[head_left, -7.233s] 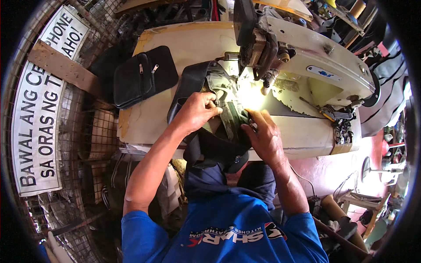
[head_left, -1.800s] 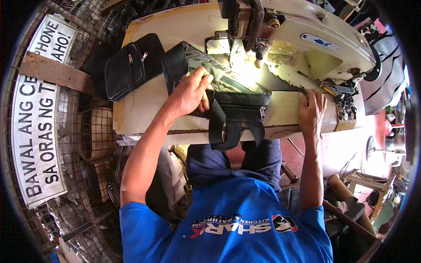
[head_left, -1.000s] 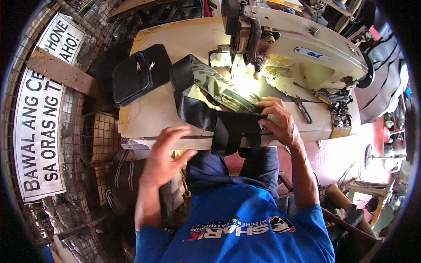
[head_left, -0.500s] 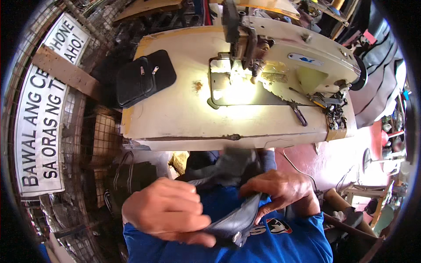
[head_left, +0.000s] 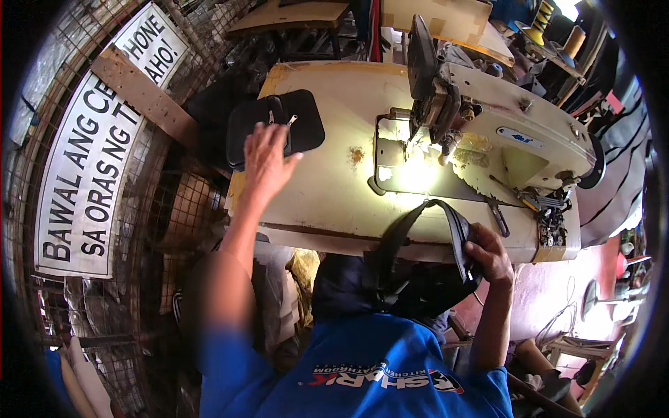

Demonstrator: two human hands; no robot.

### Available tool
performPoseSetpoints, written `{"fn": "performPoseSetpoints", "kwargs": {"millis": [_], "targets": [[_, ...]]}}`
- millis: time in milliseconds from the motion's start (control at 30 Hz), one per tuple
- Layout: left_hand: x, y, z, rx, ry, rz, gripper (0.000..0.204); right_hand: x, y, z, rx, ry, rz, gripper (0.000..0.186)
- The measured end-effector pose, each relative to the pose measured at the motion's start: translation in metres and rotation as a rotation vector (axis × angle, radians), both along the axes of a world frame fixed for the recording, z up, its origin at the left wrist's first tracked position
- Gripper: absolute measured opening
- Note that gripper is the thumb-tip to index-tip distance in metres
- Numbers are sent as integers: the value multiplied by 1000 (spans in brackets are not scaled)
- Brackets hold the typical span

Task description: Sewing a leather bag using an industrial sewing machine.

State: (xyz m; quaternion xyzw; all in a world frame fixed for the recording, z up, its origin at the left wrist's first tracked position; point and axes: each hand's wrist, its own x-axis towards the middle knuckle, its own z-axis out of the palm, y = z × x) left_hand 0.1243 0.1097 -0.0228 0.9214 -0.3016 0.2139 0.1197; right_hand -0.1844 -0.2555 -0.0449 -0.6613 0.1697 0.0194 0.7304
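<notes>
My left hand (head_left: 267,161) reaches out over the near edge of a stack of flat black fabric panels (head_left: 311,115) with rounded corners. Two silver zipper pulls lie on the top panel, just beyond the fingertips. The fingers are stretched out and hold nothing; whether they touch the stack I cannot tell. My right hand (head_left: 489,256) is closed on the edge of a black fabric bag piece (head_left: 435,282) with a long curved zipper strip. This piece droops over my lap, and its strip arches up across the table's front edge.
A cream sewing machine (head_left: 516,118) with a lit needle area stands on the worn pale table (head_left: 313,202). Small scissors-like snips (head_left: 499,217) lie at its right front. A wire-mesh wall with a white sign (head_left: 87,188) rises at the left. Thread spools (head_left: 540,24) stand back right.
Both hands held the bag piece close to my body before. My left hand has let go and moved up to the panels; my right hand has carried the piece toward the table edge.
</notes>
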Motion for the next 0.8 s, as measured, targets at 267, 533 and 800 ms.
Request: {"fn": "performPoseSetpoints", "kwargs": {"millis": [267, 533, 800], "targets": [[-23, -14, -34, 85, 160, -81, 54, -8, -13, -9, -79, 32, 48, 43], [-102, -77, -21, -134, 123, -250, 52, 0, 19, 21, 63, -63, 30, 26], [-165, -79, 49, -555, 1441, -929, 41, 7, 47, 97, -220, -217, 526, 33]]}}
